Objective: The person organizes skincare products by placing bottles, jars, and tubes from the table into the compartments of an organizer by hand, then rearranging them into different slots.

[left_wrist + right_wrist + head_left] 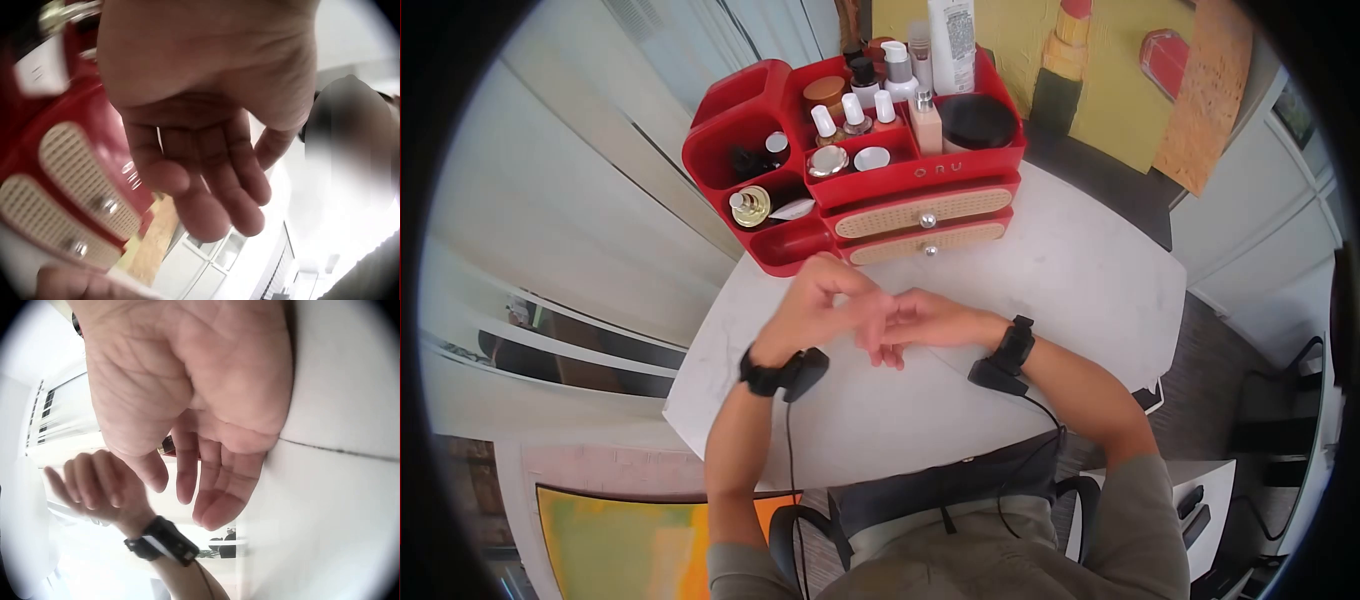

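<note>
"Where were your hands?"

"My left hand was near the front of the red box. Its fingers were a bit bent and held nothing. The box sat at the back of the white surface. My right hand had loose, bent fingers and held nothing too. I couldn't tell if my hands touched."

"What could have gone wrong?"

"If I bumped the box, the round yellow bottle could have wobbled. The black wire could have caught on something if I pulled my arm fast. A hard push could have tipped the little white-topped bottles. The white tube could have flopped over, because it was so tall."

"Any words?"

"The letters on the box looked like ORU. The tube's print was too tiny to read."
</note>
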{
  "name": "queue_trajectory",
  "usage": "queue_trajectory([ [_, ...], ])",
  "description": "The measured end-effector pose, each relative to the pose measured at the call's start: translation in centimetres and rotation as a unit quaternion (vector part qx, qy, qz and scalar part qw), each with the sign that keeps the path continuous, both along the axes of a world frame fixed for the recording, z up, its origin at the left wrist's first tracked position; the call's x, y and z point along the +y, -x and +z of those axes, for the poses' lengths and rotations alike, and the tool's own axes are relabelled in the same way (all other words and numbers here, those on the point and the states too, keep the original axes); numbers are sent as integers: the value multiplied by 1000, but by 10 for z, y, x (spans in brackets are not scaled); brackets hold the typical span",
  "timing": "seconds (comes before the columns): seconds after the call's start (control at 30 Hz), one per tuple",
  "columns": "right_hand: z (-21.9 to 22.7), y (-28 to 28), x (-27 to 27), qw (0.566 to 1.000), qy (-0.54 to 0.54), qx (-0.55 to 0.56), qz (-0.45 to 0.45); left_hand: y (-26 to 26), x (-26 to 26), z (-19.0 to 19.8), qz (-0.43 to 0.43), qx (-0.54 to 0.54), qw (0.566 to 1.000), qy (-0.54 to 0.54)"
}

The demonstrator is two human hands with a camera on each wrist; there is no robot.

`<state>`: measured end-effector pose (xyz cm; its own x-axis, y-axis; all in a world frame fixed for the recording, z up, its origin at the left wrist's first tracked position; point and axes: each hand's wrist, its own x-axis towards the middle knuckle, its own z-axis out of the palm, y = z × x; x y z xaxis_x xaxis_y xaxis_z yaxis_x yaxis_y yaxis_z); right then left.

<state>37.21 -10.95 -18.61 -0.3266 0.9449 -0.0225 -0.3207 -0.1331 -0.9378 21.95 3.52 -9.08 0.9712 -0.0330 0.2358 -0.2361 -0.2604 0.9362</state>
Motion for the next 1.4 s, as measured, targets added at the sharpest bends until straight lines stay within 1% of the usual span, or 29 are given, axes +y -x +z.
queue_trajectory([
  [0.03, 2, -2, 0, 1000, -7, 0, 1, -3, 0, -22, 20, 66, 991, 112],
  [0.07, 3, -4, -2, 999, -5, -37, 12, -6, 2, -40, 20, 66, 992, 106],
  [0.1, 3, -7, -3, 997, -2, -72, 22, -9, 3, -56, 13, 45, 983, 179],
  [0.13, 5, -12, -5, 997, -6, -72, 22, -10, 5, -68, 7, 25, 967, 253],
  [0.2, 9, -22, -9, 995, 22, -94, 40, -8, 9, -89, 20, 42, 968, 248],
  [0.27, 10, -27, -12, 996, 22, -80, 42, -7, 13, -102, 25, 80, 948, 306],
  [0.33, 10, -26, -10, 996, 21, -69, 45, -7, 11, -106, 39, 89, 946, 308],
  [0.37, 9, -24, -9, 997, 25, -67, 29, -8, 12, -107, 49, 99, 944, 310],
  [0.4, 8, -21, -9, 997, 29, -66, 12, -8, 12, -105, 49, 93, 946, 307],
  [0.47, 6, -21, -8, 997, 27, -71, 8, -7, 10, -101, 31, 112, 940, 322],
  [0.53, 7, -20, -9, 998, 37, -58, 1, -7, 9, -99, 33, 117, 939, 321],
  [0.63, 6, -18, -9, 997, 38, -62, -4, -8, 7, -99, 57, 144, 944, 292],
  [0.73, 7, -18, -9, 997, 41, -68, -8, -8, 8, -100, 62, 154, 945, 283],
  [0.9, 7, -18, -10, 996, 42, -73, -12, -7, 7, -99, 70, 153, 945, 281],
  [1.07, 2, -19, -9, 999, 22, -33, 0, -7, 6, -100, 84, 160, 944, 277],
  [1.1, 3, -21, -11, 999, 15, -33, -1, -7, 7, -102, 76, 162, 941, 286],
  [1.13, 7, -22, -14, 998, 16, -57, -4, -10, 4, -107, 77, 162, 944, 277],
  [1.17, 10, -19, -13, 997, 9, -72, -7, -11, 0, -111, 94, 138, 949, 269],
  [1.2, 14, -18, -14, 998, 11, -60, -12, -8, 3, -109, 115, 122, 953, 254],
  [1.23, 16, -18, -15, 999, 18, -48, -7, -7, 4, -107, 101, 129, 952, 260],
  [1.27, 16, -19, -15, 999, 2, -33, 2, -7, 4, -106, 88, 131, 949, 273],
  [1.3, 15, -22, -16, 999, 7, -34, 5, -8, 5, -104, 100, 139, 950, 262],
  [1.37, 11, -17, -11, 999, 12, -29, 13, -7, 5, -100, 62, 153, 939, 302],
  [1.4, 11, -18, -11, 1000, 12, -24, 11, -6, 7, -98, 66, 152, 938, 304],
])
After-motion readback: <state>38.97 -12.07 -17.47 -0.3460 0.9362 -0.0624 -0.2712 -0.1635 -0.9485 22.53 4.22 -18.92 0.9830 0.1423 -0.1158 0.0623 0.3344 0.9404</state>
